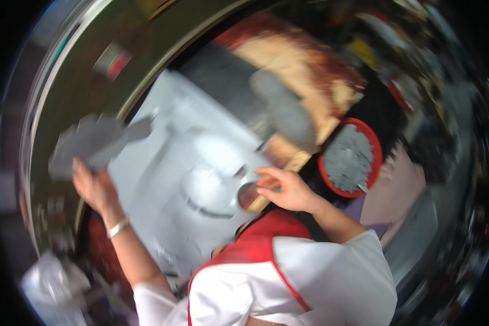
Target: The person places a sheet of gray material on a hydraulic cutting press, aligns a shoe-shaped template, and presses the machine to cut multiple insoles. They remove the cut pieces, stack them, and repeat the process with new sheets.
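Observation:
My left hand (95, 187), with a pale band at the wrist, is at the far left, closed on the near edge of a flat grey piece (87, 144). The piece is blurred; it has a broad uneven body and a narrower end toward the right. My right hand (288, 190) is over the near right edge of the pale, shiny work surface (146, 195). Its fingers are partly bent and apart, with nothing visible between them. Beside its fingertips is a dark round spot (248, 195); I cannot tell whether it is a hole.
Beyond my right hand, a grey sole-shaped piece (282, 108) lies across a dark sheet (217, 76) and a worn wooden board (288, 54). A red-rimmed round container (377, 157) at the right holds many grey scraps. A green panel (70, 103) stands at the left.

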A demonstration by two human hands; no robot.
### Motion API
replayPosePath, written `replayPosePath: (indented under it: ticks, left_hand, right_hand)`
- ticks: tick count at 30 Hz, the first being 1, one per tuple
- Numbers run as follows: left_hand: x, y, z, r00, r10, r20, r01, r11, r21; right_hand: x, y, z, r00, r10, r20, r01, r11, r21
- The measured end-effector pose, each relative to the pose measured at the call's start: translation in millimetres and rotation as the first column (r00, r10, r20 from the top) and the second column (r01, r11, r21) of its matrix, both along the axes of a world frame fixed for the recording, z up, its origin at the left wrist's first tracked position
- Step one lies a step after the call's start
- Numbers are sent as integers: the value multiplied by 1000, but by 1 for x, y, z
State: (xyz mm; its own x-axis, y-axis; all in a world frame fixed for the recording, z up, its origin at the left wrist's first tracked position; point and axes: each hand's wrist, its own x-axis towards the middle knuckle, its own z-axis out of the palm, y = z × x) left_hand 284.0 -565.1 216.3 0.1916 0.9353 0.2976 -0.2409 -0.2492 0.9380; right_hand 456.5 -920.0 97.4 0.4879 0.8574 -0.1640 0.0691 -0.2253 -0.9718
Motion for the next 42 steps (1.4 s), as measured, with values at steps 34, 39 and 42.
replayPosePath:
  ticks: [34, 39, 42]
  left_hand:
    - [-42, -10, -31, 957, 278, -87, -237, 916, 323]
    - [-94, 38, 41, 953, 256, -160, -89, 746, 660]
    - [-106, -7, 18, 816, 426, -390, 101, 560, 823]
  right_hand:
    - [-30, 19, 11, 952, 304, 32, -302, 952, -39]
    - [-61, 43, 15, 885, 390, 254, -420, 904, 78]
    - [-77, 72, -1, 811, 570, 135, -563, 822, -91]
